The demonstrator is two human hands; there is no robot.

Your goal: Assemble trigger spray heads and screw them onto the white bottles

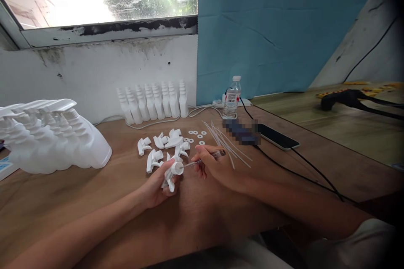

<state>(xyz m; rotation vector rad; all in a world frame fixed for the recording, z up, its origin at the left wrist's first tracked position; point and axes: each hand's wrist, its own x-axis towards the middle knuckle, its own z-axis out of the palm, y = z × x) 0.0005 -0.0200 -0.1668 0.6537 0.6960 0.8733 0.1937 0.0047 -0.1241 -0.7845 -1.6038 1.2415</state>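
Note:
My left hand (159,189) is closed round a white trigger spray head (173,173), its round collar turned to the right. In my right hand (212,164) is a thin screwdriver (217,154) with a brown-ended handle. Its shaft points left, and the tip is at the collar opening; whether it reaches inside I cannot tell. Several more spray heads (154,160) lie on the table just beyond my left hand. Beside them are several small white washers (200,136). Thin white tubes (225,143) lie loosely behind my right hand.
White bottles (148,103) stand in a row against the wall. More white bottles (59,138) lie stacked at the left. Towards the back right are a water bottle (232,98), a blurred-out dark item (241,131) and a phone (277,136) with black cables (303,183).

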